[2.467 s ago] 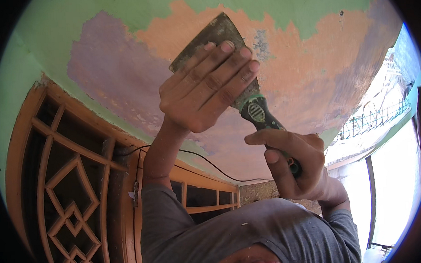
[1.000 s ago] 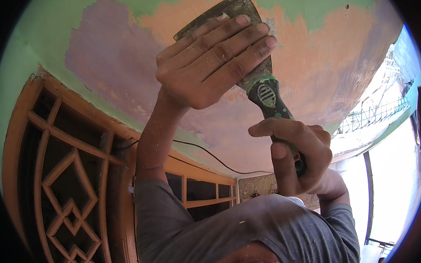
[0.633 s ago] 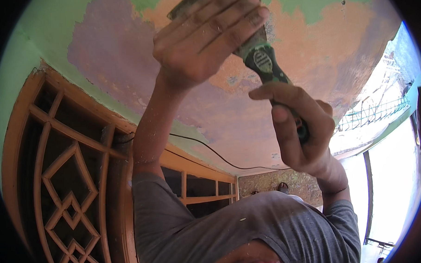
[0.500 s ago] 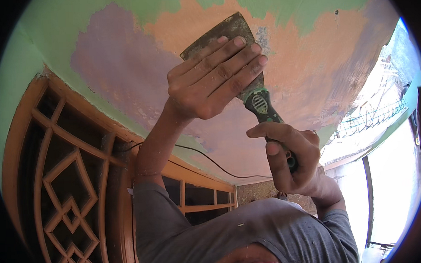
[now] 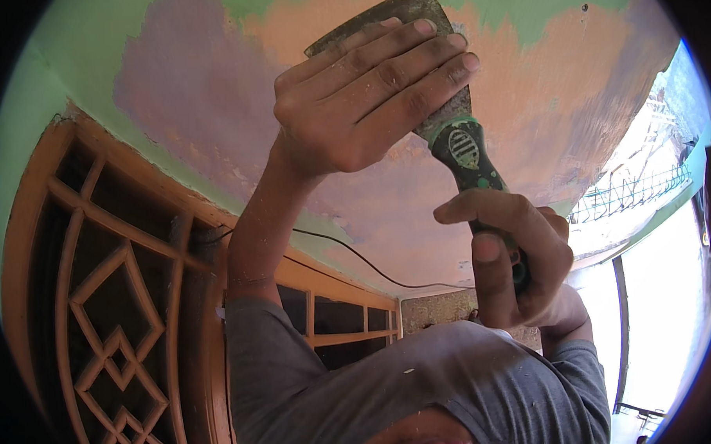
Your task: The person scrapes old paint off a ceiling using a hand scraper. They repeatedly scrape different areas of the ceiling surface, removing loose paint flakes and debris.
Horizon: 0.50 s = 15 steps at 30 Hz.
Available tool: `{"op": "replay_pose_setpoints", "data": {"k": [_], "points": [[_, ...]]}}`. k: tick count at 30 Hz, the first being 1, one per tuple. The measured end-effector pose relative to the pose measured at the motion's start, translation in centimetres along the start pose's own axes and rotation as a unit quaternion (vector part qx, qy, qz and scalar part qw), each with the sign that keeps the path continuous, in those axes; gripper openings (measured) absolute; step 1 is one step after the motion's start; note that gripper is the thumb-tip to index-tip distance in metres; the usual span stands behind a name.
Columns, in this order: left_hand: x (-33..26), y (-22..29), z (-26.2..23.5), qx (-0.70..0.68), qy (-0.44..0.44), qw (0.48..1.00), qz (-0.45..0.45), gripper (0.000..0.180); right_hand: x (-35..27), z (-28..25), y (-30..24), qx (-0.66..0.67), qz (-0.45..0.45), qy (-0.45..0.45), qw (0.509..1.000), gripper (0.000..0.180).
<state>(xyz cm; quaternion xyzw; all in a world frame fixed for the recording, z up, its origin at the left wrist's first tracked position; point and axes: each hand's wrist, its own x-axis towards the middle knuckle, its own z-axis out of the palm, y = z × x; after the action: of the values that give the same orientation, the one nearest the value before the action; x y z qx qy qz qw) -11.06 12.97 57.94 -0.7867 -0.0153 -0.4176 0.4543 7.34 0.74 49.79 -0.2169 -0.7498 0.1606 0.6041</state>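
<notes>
A wide metal scraper point(image 5: 446, 133) with a black and green handle lies flat against the ceiling point(image 5: 194, 94). My right hand point(image 5: 513, 256) is closed around the handle's lower end. My left hand point(image 5: 359, 96) presses its flat fingers on the back of the blade, covering most of it. Only the blade's far edge shows above my fingertips. The ceiling here is scraped to patches of orange and mauve, with green paint left around them.
A brown wooden lattice frame point(image 5: 116, 309) fills the left side. A thin black cable point(image 5: 357, 257) runs along the ceiling edge above wooden window frames point(image 5: 335, 317). A bright opening with a railing point(image 5: 644, 196) is at the right. My grey shirt point(image 5: 393, 393) fills the bottom.
Both hands and the scraper slid back and forth along the ceiling, reaching furthest up about 0.6 s ago, pulling back, and now standing slightly higher again.
</notes>
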Motion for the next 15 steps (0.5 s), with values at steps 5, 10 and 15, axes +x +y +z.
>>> {"op": "replay_pose_setpoints", "data": {"k": [5,10,15], "points": [[-1.8,1.7,-0.2,0.029,-0.046,0.999,-0.003,0.025,-2.2,0.9,1.9,-0.031,0.01,-0.006,0.999,0.025],[-0.9,0.0,0.3,0.017,-0.007,1.0,-0.005,0.025,-0.2,0.9,1.1,-0.002,-0.002,0.011,1.0,0.024],[-0.9,0.4,-0.1,0.037,-0.037,0.999,0.009,0.027,-1.1,1.1,2.1,-0.029,-0.006,0.025,0.999,0.02]]}}
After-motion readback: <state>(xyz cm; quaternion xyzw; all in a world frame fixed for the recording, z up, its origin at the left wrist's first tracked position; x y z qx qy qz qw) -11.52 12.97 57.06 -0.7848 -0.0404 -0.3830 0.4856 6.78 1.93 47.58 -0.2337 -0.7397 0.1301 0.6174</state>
